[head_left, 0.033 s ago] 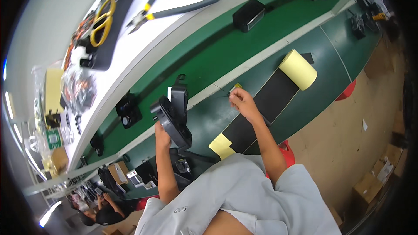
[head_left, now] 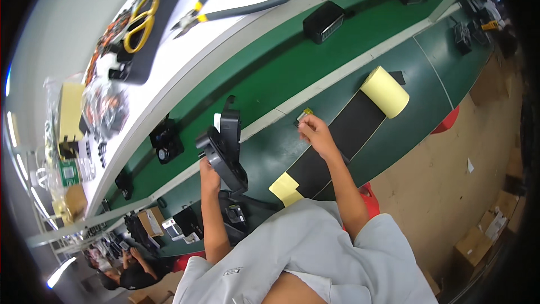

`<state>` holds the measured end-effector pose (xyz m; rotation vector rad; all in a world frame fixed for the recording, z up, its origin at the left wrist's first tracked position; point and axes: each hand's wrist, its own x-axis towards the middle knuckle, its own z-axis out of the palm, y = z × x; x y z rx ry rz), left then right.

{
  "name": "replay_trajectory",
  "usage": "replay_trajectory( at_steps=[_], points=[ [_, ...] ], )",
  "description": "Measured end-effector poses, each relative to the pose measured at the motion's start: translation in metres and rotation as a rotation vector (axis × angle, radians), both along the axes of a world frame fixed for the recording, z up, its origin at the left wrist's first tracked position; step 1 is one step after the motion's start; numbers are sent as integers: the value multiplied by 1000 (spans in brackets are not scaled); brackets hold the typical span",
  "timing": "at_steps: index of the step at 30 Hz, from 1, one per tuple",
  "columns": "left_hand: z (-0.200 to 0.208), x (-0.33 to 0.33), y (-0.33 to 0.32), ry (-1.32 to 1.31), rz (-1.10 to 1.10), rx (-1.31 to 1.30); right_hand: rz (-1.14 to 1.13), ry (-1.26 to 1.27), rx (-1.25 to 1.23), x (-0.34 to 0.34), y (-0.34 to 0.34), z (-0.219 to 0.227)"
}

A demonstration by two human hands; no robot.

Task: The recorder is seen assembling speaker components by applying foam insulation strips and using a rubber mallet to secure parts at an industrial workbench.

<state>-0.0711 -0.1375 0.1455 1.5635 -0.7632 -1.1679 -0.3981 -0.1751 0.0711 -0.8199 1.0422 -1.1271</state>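
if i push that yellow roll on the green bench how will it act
The yellow roll would probably roll, since it lies on its curved side. It may not run freely, though: the black strip seems to come off it and could drag.

Your left forearm (head_left: 215,222) rises almost straight ahead of your grey shirt (head_left: 320,233), out past its left side. Your left hand (head_left: 210,179) is closed in a grip, its fingers mostly hidden. Your right forearm (head_left: 344,190) starts at a bent elbow beside the shirt's right sleeve and slants inward, bare like the left. Your right hand (head_left: 316,136), farther ahead of the shirt than the left, has its fingers (head_left: 307,126) curled toward the thumb; whether they meet, you cannot tell.
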Motion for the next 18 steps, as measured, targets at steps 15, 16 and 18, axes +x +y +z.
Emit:
replay_trajectory(
  at_steps=[15, 16, 18],
  points=[
    [-108, 6, 84, -1033, -57, 324, -483, 660, 145, -139, 83, -81],
    [-115, 2, 86, -1062, -41, 313, -445, 860, 150, -145, 89, -83],
    [-127, 0, 92, -1082, -20, 310, -433, 950, 133, -146, 98, -81]
  ],
)
